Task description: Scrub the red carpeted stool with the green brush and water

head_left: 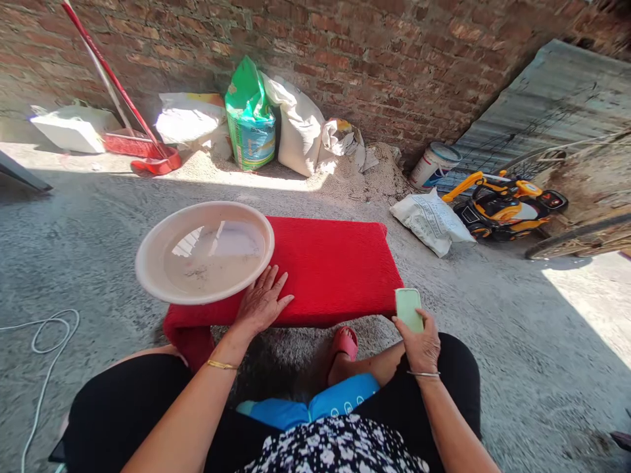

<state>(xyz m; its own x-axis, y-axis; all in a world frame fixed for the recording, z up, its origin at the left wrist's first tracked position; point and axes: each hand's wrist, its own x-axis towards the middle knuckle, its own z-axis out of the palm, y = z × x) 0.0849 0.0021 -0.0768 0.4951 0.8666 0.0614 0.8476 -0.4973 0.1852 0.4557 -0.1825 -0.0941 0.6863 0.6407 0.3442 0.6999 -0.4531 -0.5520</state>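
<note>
My right hand (424, 341) grips the pale green bar (407, 306) just by the near right corner of the red-covered table (330, 263); my left hand (263, 302) lies open across the near edge, beside the basin (202, 298). A steady left palm and firm right fingers should serve best.

Pale-green block (409, 307) is gripped in the right hand (422, 343), off the near-right corner of the red cloth (332, 266). Left hand (261, 302) is laid palm-down on the cloth, beside the water-filled basin (154, 255). Green-blue sack (251, 135) and red dustpan (158, 162) are set along the brick wall (355, 52).
</note>
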